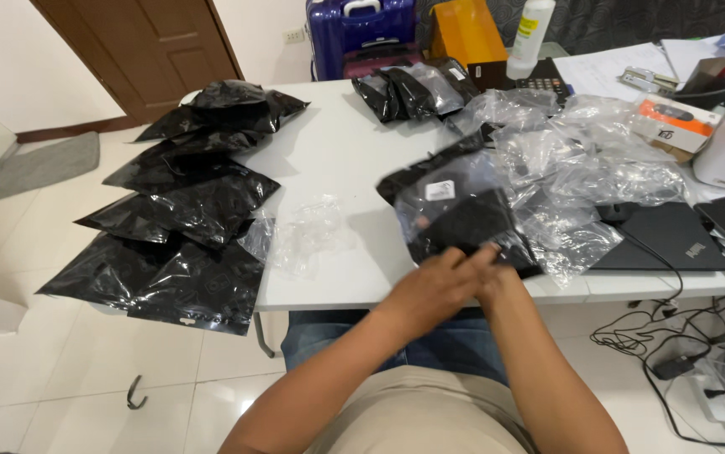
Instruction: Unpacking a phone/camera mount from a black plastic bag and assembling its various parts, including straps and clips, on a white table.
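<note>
Both my hands meet at the near edge of the white table (337, 160). My left hand (438, 282) and my right hand (497, 277) pinch the lower edge of a clear plastic pouch with a black item inside (459, 219), lying flat in front of me. A white label shows on the pouch's upper part. The pouch is blurred, and the fingers overlap, so the exact grip of each is hard to separate.
Several black glossy bags (186, 219) are stacked at the table's left end. A loose clear bag (303, 235) lies beside them. Crumpled clear bags (572, 160) pile up at right, by a black laptop (673, 235). More black pouches (413, 88) and a calculator (539, 84) sit at the back.
</note>
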